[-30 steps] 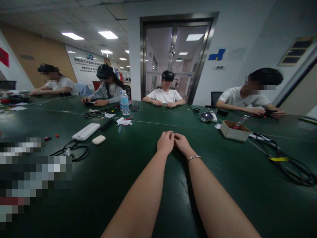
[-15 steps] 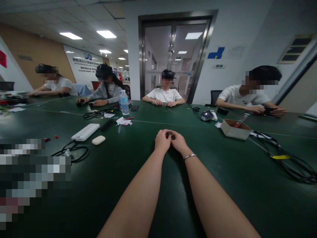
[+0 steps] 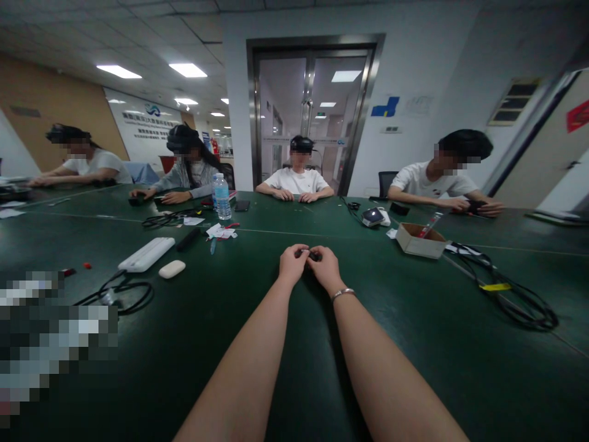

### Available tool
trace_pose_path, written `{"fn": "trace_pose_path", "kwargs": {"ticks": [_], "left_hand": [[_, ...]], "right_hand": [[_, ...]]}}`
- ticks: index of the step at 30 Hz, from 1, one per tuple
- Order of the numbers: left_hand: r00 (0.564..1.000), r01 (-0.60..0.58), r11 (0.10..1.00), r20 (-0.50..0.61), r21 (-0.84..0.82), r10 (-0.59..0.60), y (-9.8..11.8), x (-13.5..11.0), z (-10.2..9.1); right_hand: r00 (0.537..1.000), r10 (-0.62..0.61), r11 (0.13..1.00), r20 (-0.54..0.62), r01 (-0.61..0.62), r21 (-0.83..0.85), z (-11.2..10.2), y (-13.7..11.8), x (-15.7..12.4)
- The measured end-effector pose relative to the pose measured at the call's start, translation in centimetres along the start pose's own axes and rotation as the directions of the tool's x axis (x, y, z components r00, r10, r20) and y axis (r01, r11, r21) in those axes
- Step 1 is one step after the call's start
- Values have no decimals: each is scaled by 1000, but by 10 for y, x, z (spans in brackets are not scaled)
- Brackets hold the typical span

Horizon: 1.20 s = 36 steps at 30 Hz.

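Our left hand point(image 3: 293, 263) and right hand point(image 3: 326, 268): together on the green desk point(image 3: 414, 344), fingers curled in, each pinching one end of a small dark object point(image 3: 313, 254) held between them; we cannot tell what it is. Right wrist: silver bracelet point(image 3: 343, 293). Well left: white power strip point(image 3: 146, 254), white oval case point(image 3: 172, 269). Right: open cardboard box point(image 3: 416, 240), black cables point(image 3: 510, 294).

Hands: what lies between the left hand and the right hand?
A small dark object, pinched by the left hand and right hand, shown in the head view.
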State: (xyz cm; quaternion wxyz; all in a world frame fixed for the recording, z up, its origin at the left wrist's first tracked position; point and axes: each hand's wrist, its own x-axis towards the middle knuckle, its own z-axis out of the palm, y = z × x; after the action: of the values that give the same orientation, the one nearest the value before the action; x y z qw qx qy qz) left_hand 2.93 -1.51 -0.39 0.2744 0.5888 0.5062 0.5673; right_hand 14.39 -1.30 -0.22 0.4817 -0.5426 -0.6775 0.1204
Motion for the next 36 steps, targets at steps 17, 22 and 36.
{"fn": "trace_pose_path", "kwargs": {"ticks": [17,22,36], "left_hand": [[999,36,988,-4,-147,-37,7,-4,-7],[998,40,984,56,-173,-30,11,-6,-10],[991,30,961,134,-275,7,10,-6,-7]], "right_hand": [[883,314,532,348,-468,705,-19,3,7],[864,317,484,392,-503,716,-22,3,6],[876,319,589,361,-482,649,-22,6,6]]}}
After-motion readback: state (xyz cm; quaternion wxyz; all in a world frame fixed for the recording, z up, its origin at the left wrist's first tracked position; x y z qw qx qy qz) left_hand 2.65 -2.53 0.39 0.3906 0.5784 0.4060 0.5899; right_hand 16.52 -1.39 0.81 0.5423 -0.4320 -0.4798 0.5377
